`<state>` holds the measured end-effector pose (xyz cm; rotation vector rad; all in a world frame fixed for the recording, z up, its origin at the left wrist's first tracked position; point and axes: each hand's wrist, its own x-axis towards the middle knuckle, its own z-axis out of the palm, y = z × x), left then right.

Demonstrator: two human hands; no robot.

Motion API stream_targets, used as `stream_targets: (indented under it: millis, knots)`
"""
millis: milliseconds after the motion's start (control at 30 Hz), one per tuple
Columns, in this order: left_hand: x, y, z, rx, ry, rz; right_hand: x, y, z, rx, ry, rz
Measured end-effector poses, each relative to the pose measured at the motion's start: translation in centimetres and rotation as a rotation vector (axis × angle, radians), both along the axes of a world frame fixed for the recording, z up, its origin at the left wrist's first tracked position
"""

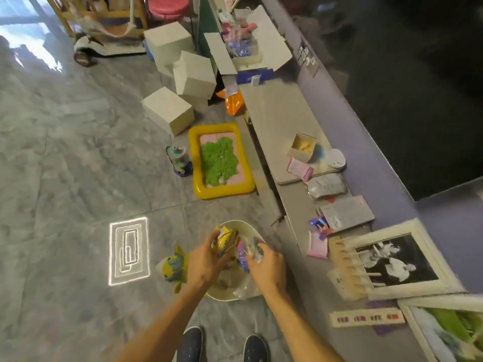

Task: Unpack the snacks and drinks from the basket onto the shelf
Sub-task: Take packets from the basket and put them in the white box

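Grey marbled floor tiles [65, 152] spread out under me, and a low grey shelf [282, 113] runs along the purple wall [366, 142] on my right. The cream basket [249, 228] sits on the floor just in front of my dark shoes [189, 344], close to the near end of the shelf. Both my hands are over it. My left hand [206, 259] is curled round a yellow snack packet [226, 240], holding it above the basket's rim. My right hand [269, 267] grips a clear and purple packet [247, 254] just beside the yellow one; the two packets touch. More wrapping lies lower in the basket, too blurred for me to name.

A yellow stuffed toy [172, 267] lies on the floor just left of the basket. Farther ahead a yellow tray [194, 158] holds green sand, with white boxes [168, 109] beyond it. On the shelf I see a small open box [302, 147], pink packets [299, 168], a grey bag [326, 188] and, nearest me, a framed black-and-white picture [397, 259] lying flat.
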<state>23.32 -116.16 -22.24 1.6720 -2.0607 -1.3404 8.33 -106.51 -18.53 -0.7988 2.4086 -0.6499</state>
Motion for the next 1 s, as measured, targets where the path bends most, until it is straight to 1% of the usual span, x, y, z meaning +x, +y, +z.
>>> stream_targets:
  millis: [167,300,400,533,667,767,933,1000]
  knots:
    - [0.2,0.9,-8.5,0.074,-0.105,-0.031,0.8,0.3,-9.3,0.083,-0.083,0.016]
    - [0.0,1.6,-12.3,0.064,-0.182,-0.103,0.9,0.8,-12.8,0.138,-0.102,-0.020]
    - [-0.4,2.3,-12.9,0.041,-0.239,-0.133,0.6,1.5,-14.4,0.162,-0.100,-0.015]
    - [-1.4,2.6,-10.1,0.009,-0.223,-0.133,-0.5,2.4,-16.4,0.176,-0.157,0.078]
    - [-2.1,1.8,-5.3,-0.029,-0.168,-0.166,-1.5,1.3,-10.5,0.123,-0.112,0.145]
    - [-2.0,0.7,-0.6,-0.084,-0.184,-0.187,-2.6,1.0,-5.9,0.103,-0.077,0.187]
    - [-1.0,-1.2,8.9,-0.280,-0.210,-0.218,-4.6,0.4,4.0,0.058,-0.017,0.227]
    - [-0.9,-2.1,13.5,-0.383,-0.220,-0.196,-5.3,0.2,9.0,0.046,0.054,0.260]
